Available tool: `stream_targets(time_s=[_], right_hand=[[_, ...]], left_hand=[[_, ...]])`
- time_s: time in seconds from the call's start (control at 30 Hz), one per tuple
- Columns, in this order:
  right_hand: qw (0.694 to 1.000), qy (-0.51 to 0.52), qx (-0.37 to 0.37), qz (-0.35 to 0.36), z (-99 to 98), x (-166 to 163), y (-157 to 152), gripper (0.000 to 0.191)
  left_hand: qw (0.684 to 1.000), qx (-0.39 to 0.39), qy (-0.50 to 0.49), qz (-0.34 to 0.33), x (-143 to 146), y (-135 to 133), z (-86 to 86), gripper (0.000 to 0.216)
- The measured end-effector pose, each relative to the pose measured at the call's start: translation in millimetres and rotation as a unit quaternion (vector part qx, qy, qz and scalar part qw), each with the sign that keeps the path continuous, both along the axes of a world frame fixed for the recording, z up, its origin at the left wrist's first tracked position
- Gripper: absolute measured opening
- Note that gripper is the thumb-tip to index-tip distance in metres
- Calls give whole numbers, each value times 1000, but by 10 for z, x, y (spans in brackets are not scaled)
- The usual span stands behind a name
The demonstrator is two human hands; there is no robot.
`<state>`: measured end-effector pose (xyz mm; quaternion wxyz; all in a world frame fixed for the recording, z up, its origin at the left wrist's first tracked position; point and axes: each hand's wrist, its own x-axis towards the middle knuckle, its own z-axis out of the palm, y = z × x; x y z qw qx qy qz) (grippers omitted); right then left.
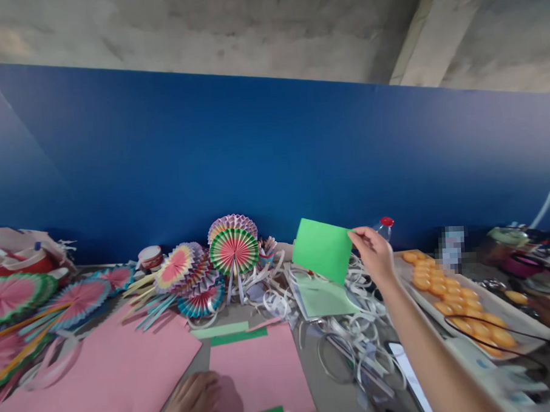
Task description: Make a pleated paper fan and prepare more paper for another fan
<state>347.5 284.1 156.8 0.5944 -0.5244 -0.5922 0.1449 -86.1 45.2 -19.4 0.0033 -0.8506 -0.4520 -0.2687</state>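
My right hand (370, 247) is raised over the table, thumb and fingers pinching the right corner of a bright green sheet of paper (322, 247). Under that sheet lies a pale green sheet (327, 298) on a heap of curled white paper strips (366, 329). My left hand (195, 401) rests low on the table, its fingers lying at the left edge of a pink paper sheet (264, 370). Green strips (239, 336) run along this sheet's top and bottom edges. Larger pink paper (109, 365) spreads out to the left.
Folded paper fans (234, 250) stand and lie along the back and left. A tray (406, 279) of orange, egg-shaped pieces sits at right, with a black cable across it. A phone (410, 376) lies near my right forearm. The blue partition (236, 147) closes off the back.
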Motion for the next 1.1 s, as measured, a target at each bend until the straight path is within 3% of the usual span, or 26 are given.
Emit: stream_targets(time_s=[0.13,0.2,0.27,0.33,0.43,0.47,0.5,0.53,0.6,0.67,0.73,0.87,0.93,1.1], right_hand=[[997,-67,35,25,-184,3,-810,25],[989,-137,51,37,-294,0,-1206,17],[979,-185,82,34,-386,-38,-1568,16],[954,-246,122,118,-461,-143,-1887,25],[904,-287,123,291,-591,-418,-2259,35],[894,-271,119,337,-646,-518,-2350,32],[885,-259,103,372,-704,-609,-2426,28],[872,-267,78,403,-761,-683,-2485,24],[859,-259,12,441,-857,-756,-2559,18],[856,-242,-48,454,-918,-731,-2573,26],[864,-230,-88,440,-955,-651,-2518,29],[889,-274,-109,350,-1003,-579,-2178,26],[880,-347,-107,306,-1010,-672,-1911,30],[831,-417,-124,347,-1024,-1176,-1162,26]], left_hand=[[997,-38,-62,-8,92,3,297,29],[989,-121,-89,-18,179,39,486,25],[957,-236,-163,-40,318,88,667,26],[877,-374,-296,-61,512,132,792,37],[661,-560,-488,-105,868,162,800,64],[614,-595,-508,-105,985,164,755,69],[599,-611,-510,-86,1089,162,693,71],[615,-610,-497,-53,1174,159,621,72],[695,-563,-447,7,1272,152,483,76],[773,-497,-394,12,1263,139,399,70],[820,-448,-356,0,1174,106,402,61],[853,-436,-286,10,970,-48,555,35],[866,-433,-249,18,928,-150,608,29],[905,-377,-197,17,955,-366,589,33]])
